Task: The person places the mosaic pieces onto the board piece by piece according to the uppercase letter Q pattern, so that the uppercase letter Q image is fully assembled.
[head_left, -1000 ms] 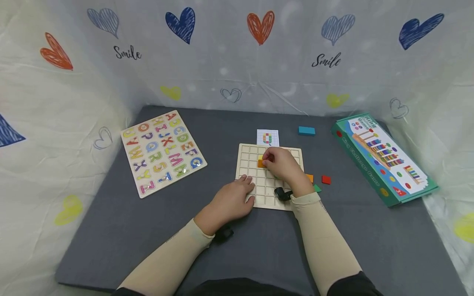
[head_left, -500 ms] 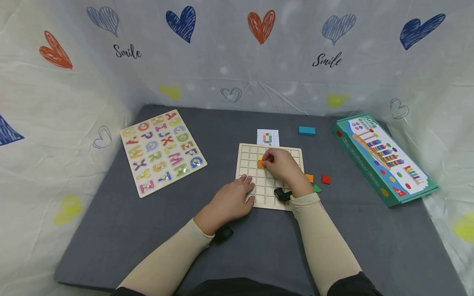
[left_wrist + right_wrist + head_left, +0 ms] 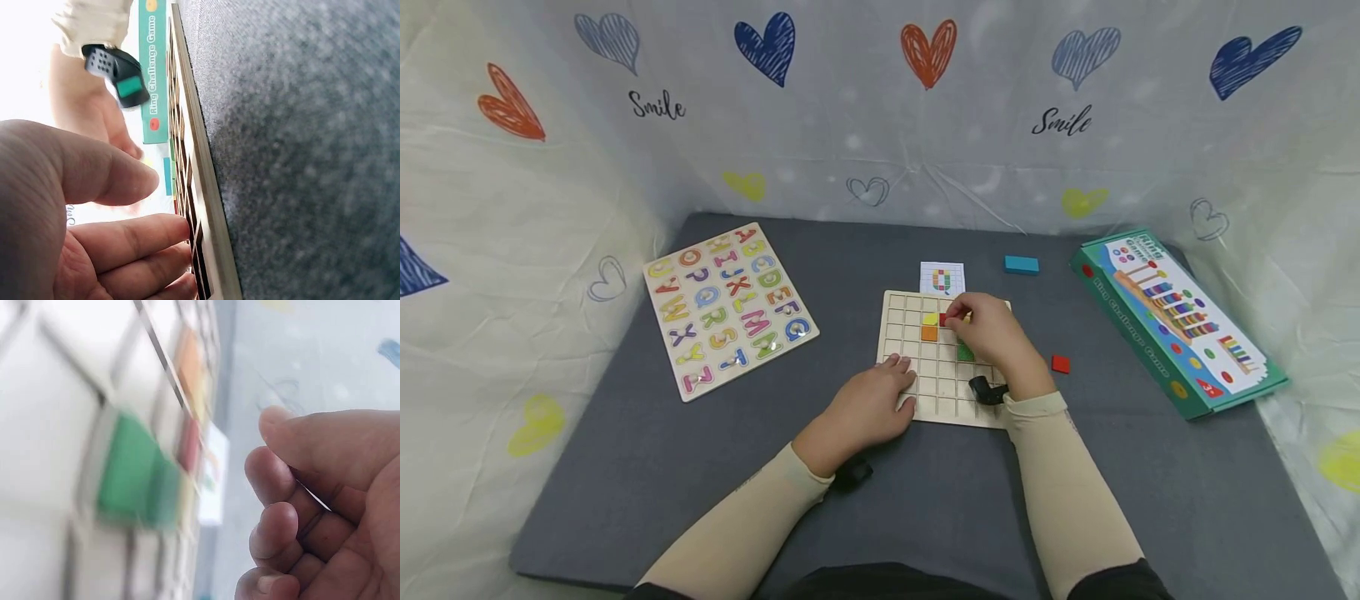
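Your right hand [image 3: 991, 332] is over the far part of the grid [image 3: 936, 392], right by the red tile [image 3: 943, 320], which sits in a cell just past your fingertips. Those fingers are loosely curled, and the right wrist view shows nothing between thumb and fingers, so you're not pinching anything. Your left hand [image 3: 868, 406] is resting fingertips on the grid's left edge, fingers fairly straight, thumb apart from them.

The yellow tile [image 3: 930, 319] is just left of the red one, and the orange tile [image 3: 928, 333] is in the next cell toward you. Green tile [image 3: 966, 353] is just under your right hand. Past it there's a darker green piece [image 3: 164, 494] in the right wrist view, pretty blurry tbh.

Your right hand blocks the grid's far right area from the head view. The pattern card [image 3: 942, 279] is at the far edge, blue block [image 3: 1021, 265] beyond to the right. A loose red tile [image 3: 1060, 364] is on the tabletop [image 3: 1150, 500] right of your wrist, then the box [image 3: 1180, 321]. Letter board [image 3: 730, 310] is well off to the left.
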{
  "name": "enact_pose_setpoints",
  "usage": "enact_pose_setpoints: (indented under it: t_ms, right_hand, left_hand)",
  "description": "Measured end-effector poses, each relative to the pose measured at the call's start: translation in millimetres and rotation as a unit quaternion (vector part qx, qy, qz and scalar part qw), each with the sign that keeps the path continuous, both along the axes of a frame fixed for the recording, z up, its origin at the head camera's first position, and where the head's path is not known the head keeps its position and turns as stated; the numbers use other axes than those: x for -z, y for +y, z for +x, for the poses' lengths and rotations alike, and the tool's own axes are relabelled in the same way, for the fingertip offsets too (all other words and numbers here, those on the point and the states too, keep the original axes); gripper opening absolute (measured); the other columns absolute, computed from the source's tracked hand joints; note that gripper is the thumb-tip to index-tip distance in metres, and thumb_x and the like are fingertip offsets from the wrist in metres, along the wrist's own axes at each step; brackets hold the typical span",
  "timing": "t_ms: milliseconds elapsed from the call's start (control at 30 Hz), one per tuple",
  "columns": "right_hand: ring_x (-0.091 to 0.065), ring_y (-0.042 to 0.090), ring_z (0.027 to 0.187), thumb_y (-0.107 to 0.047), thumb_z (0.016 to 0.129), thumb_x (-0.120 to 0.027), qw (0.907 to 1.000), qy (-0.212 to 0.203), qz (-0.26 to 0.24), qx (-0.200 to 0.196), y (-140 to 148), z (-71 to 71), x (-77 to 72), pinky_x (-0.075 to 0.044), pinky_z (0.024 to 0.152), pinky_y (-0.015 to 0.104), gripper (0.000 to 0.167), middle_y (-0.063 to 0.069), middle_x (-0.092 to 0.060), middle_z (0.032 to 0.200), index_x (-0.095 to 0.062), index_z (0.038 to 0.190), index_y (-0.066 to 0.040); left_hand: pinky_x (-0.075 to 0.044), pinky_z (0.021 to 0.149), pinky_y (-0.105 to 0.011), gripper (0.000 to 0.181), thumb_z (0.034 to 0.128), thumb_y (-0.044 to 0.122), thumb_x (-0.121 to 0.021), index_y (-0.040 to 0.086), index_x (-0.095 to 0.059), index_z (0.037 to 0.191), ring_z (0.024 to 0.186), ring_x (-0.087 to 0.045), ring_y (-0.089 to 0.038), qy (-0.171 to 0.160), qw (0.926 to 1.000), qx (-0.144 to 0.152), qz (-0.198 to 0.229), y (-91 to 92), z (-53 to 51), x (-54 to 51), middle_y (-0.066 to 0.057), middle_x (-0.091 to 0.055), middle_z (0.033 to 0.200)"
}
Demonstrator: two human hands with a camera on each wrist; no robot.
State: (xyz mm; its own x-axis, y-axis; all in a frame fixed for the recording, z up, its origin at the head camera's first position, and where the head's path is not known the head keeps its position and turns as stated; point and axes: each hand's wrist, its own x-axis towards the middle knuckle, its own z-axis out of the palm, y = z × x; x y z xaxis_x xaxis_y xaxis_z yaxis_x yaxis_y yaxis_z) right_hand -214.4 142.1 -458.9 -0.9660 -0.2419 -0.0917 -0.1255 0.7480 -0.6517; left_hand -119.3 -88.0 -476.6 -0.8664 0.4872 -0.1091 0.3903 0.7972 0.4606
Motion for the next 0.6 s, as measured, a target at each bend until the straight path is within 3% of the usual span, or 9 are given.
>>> enact_pose_setpoints:
  t_ms: [267,433,600]
  right_hand:
    - [-0.058,0.029,0.083,-0.019,0.108,-0.068,0.9975,-0.003,0.051,0.049,74,20.1,-11.2,-0.05,0.072,0.04,0.017,0.017,-0.07,0.11,-0.074,0.116,-0.005]
    - [-0.061,0.029,0.089,-0.02,0.106,-0.071,0.996,-0.031,0.075,0.036,103,33.4,-4.5,-0.053,0.076,0.042,0.021,0.019,-0.071,0.113,-0.076,0.118,-0.003]
    - [-0.064,0.031,0.095,-0.025,0.103,-0.076,0.9954,-0.048,0.08,0.021,111,39.2,3.9,-0.056,0.083,0.05,0.028,0.019,-0.072,0.113,-0.077,0.12,-0.002]
  left_hand:
    - [-0.041,0.128,-0.049,0.048,0.1067,0.027,-0.061,0.004,-0.067,0.148,0.159,-0.046,-0.03,-0.005,1.0,-0.003,-0.003,0.5,1.4,-2.2,-0.013,-0.055,0.164]
    - [-0.041,0.128,-0.049,0.048,0.1066,0.027,-0.061,0.003,-0.068,0.148,0.159,-0.045,-0.03,-0.006,1.0,-0.006,-0.003,0.9,2.5,-4.3,-0.013,-0.055,0.164]
    - [-0.041,0.128,-0.049,0.048,0.1063,0.027,-0.062,0.003,-0.068,0.148,0.159,-0.046,-0.03,-0.006,1.0,-0.005,0.002,1.9,2.2,-3.7,-0.013,-0.056,0.163]
